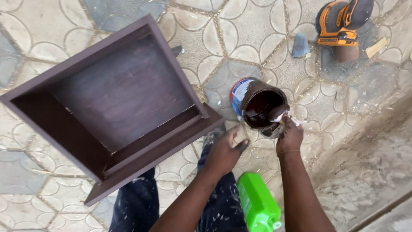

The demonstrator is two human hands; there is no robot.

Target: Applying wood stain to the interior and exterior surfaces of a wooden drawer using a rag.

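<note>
An open can (253,101) of dark brown stain stands tilted on the patterned paving. My right hand (289,135) grips a stained white rag (279,120) at the can's near rim, the rag touching the dark liquid. My left hand (225,150) hovers just left of it with fingers apart, holding nothing, close to the corner of a dark brown wooden drawer box (116,103) that stands open side up.
A bright green plastic bottle (259,206) lies between my forearms. An orange and black power sander (341,21) rests at the top right beside wood scraps. My paint-spattered dark trousers (141,202) show below the box. Bare dusty ground runs along the right.
</note>
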